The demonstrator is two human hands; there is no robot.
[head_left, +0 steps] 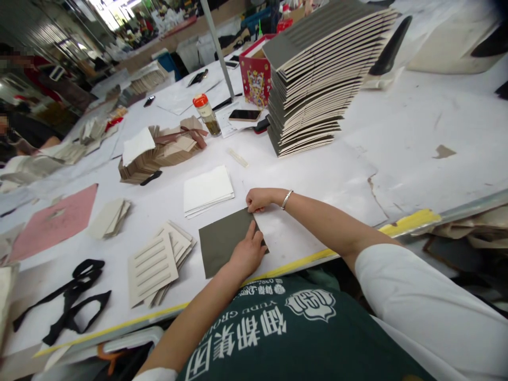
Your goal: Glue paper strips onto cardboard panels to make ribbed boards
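Note:
A dark grey-green square sheet [220,241] lies flat on the white table in front of me. My left hand [250,250] rests on its right part, fingers laid out over the surface near the edge. At the sheet's far right corner, my right hand [260,200], with a bracelet at the wrist, is closed with its fingertips pinching that corner. Just beyond the sheet sits a small stack of white sheets [208,190]. To its left is a loose pile of beige slotted card pieces [154,264].
A tall leaning stack of dark boards [309,90] stands at the back right beside a red box [256,79]. Farther left are a bottle with orange lid [207,115], a phone [245,115], bundled card [162,148], pink sheet [55,222] and black straps [65,301].

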